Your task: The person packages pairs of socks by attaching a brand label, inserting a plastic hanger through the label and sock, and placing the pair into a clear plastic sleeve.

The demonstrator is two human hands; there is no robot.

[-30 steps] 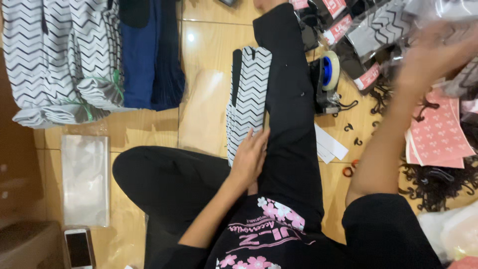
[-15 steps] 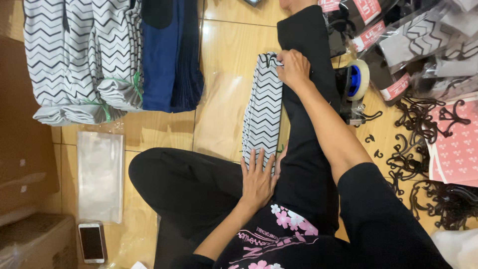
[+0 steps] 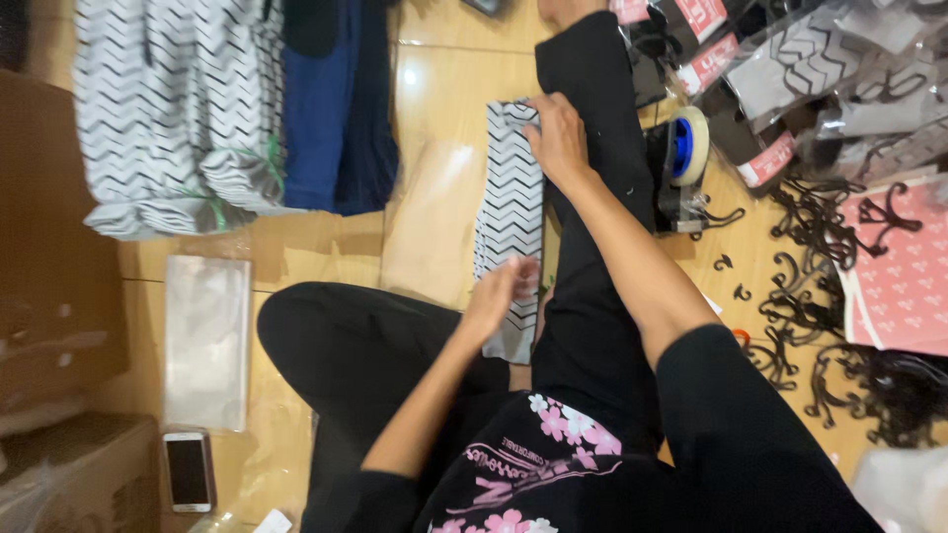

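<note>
A folded black-and-white zigzag cloth [image 3: 510, 202] lies on the wooden floor along my outstretched leg in black trousers [image 3: 592, 247]. My left hand [image 3: 502, 292] pinches the cloth's near end, which is slightly lifted. My right hand [image 3: 559, 140] grips the far end, fingers curled over its corner. A clear plastic bag [image 3: 430, 207] lies flat just left of the cloth.
Stacks of zigzag cloth [image 3: 173, 118] and blue cloth [image 3: 336, 109] lie at the far left. A pile of clear bags [image 3: 204, 336], a phone [image 3: 188, 470] and cardboard boxes [image 3: 54, 296] sit nearer. A tape dispenser [image 3: 683, 148], black hooks [image 3: 820, 286], pink cards [image 3: 904, 281] and packed items [image 3: 790, 69] crowd the right.
My right hand came in from the pile on the right and took the far end of the zigzag cloth. My left hand went from lying flat on the near end to pinching it.
</note>
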